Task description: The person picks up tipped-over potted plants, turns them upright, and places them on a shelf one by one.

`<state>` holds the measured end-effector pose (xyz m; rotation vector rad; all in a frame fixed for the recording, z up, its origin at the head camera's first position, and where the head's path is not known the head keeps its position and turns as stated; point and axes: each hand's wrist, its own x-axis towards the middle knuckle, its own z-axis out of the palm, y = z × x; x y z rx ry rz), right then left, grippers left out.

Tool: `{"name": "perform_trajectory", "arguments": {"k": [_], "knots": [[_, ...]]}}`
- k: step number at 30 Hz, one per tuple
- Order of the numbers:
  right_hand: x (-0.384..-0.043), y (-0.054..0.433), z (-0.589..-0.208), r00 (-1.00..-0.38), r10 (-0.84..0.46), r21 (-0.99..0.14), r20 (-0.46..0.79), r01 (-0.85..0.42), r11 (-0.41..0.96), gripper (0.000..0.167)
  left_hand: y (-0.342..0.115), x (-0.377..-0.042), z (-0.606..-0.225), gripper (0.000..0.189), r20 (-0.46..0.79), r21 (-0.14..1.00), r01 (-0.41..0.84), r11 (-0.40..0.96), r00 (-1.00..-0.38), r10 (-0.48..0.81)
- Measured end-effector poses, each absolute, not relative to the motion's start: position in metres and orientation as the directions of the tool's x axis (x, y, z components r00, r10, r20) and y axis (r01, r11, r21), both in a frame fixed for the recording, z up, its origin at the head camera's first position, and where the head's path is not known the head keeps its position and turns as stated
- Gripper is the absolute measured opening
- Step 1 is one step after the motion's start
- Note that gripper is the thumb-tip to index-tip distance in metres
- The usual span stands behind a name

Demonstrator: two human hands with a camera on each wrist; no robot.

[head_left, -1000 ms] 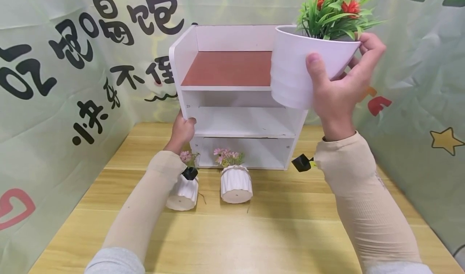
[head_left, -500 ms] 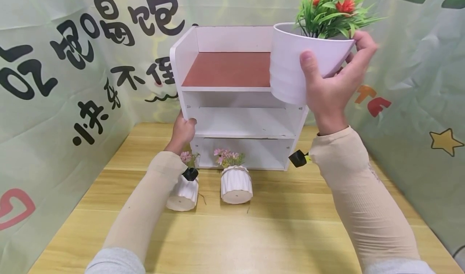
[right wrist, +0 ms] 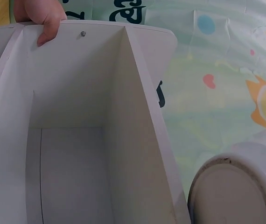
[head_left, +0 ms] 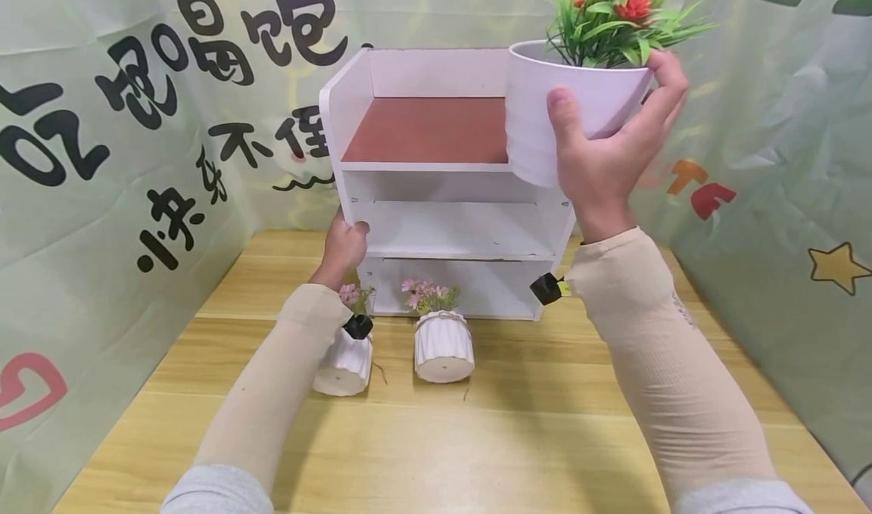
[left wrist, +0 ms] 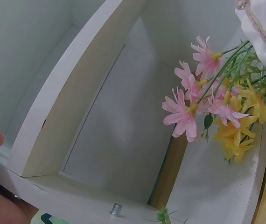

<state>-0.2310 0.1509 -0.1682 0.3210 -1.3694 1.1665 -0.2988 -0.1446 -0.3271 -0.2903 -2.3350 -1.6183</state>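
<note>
My right hand (head_left: pixel 616 151) grips a white flowerpot (head_left: pixel 534 113), thumb on its near side and fingers round by the rim. Green leaves with red flowers (head_left: pixel 633 7) rise from the pot. It is held up at the right end of a white shelf unit (head_left: pixel 436 167), hiding part of the brown top board (head_left: pixel 429 128). The pot's underside (right wrist: pixel 228 196) shows in the right wrist view. My left hand (head_left: pixel 343 247) holds the unit's left side panel, the thumb on its front edge. In the left wrist view only a thumb and part of that hand appear.
Two small white ribbed pots with pink flowers lie tipped on the wooden table (head_left: pixel 436 453) before the unit: one pot (head_left: pixel 443 347) in the middle, another pot (head_left: pixel 344 362) partly behind my left wrist. Printed cloth (head_left: pixel 770 105) encloses the table's back and sides.
My right hand has carried the potted plant a little to the left and slightly up, nearer the shelf unit. The left hand and the small pots have stayed in place.
</note>
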Motion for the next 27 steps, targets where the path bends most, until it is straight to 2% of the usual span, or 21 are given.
{"name": "perform_trajectory", "arguments": {"k": [4, 10, 27], "knots": [[-0.233, 0.148, -0.168, -0.221, 0.455, -0.446, 0.863, -0.757, 0.478, 0.075, -0.144, -0.299, -0.326, 0.053, 0.339, 0.881, 0.318, 0.351, -0.941, 0.002], [-0.238, 0.146, -0.168, -0.196, 0.44, -0.432, 0.876, -0.725, 0.537, 0.075, -0.144, -0.3, -0.326, 0.053, 0.345, 0.875, 0.322, 0.361, -0.939, 0.003], [-0.25, 0.137, -0.177, -0.218, 0.416, -0.443, 0.883, -0.685, 0.579, 0.072, -0.144, -0.297, -0.327, 0.053, 0.352, 0.874, 0.332, 0.353, -0.936, 0.008]]}}
